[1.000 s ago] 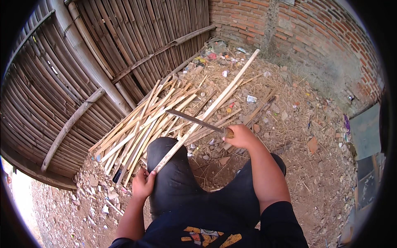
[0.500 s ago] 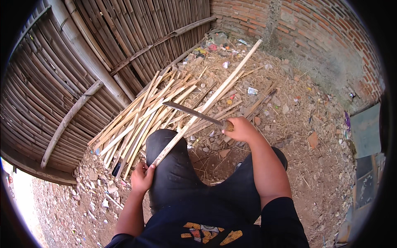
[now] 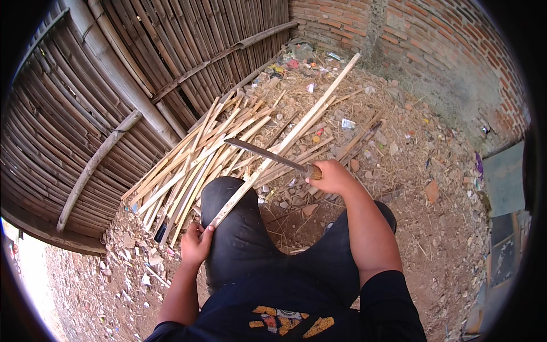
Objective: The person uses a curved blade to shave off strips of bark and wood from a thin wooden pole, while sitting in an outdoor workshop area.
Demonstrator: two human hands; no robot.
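My left hand (image 3: 196, 244) is closed around the near end of a long pale wooden strip (image 3: 300, 126). The strip lies across my left knee and slants up to the far right. In my right hand (image 3: 332, 178) is a machete (image 3: 266, 154), gripped by its brown handle. Its dark blade points left and crosses over the strip, just beyond my knee. Whether the edge touches the wood I cannot tell. A pile of similar wooden strips (image 3: 188, 165) lies on the ground beyond and left of my left knee.
A bamboo-slat wall (image 3: 97, 114) stands along the left, with a brick wall (image 3: 421, 40) at the back right. Straw, stones and litter cover the ground (image 3: 399, 154). Grey panels (image 3: 504, 182) lean at the right edge. Darker wood pieces (image 3: 359, 139) lie beyond my right hand.
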